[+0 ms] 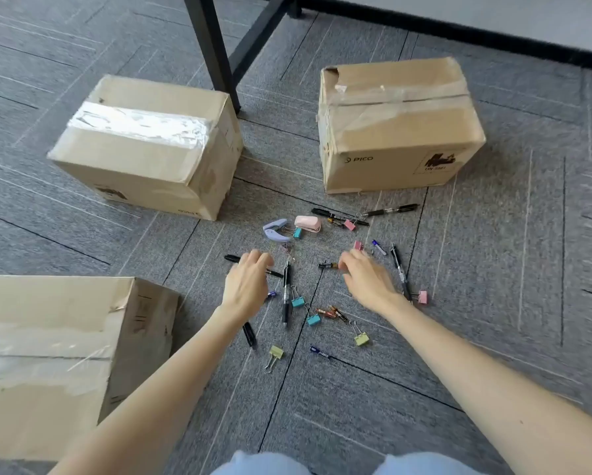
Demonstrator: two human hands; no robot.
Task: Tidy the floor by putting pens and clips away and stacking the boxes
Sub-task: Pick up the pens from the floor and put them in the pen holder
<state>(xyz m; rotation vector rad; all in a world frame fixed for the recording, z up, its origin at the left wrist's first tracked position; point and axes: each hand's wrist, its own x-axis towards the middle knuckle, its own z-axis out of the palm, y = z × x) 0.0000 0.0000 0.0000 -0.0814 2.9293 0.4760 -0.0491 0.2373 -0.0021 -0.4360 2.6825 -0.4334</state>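
Grey carpet tiles (493, 269) cover the floor across the whole frame, their thin pale stripes turned a different way from tile to tile and dark seams running between them. At top centre a black metal table leg (215, 53) stands on the carpet with a slanted black brace (258, 32) beside it. Along the upper right runs a black baseboard (459, 32) under a pale grey wall (493, 12), all in soft, even light.
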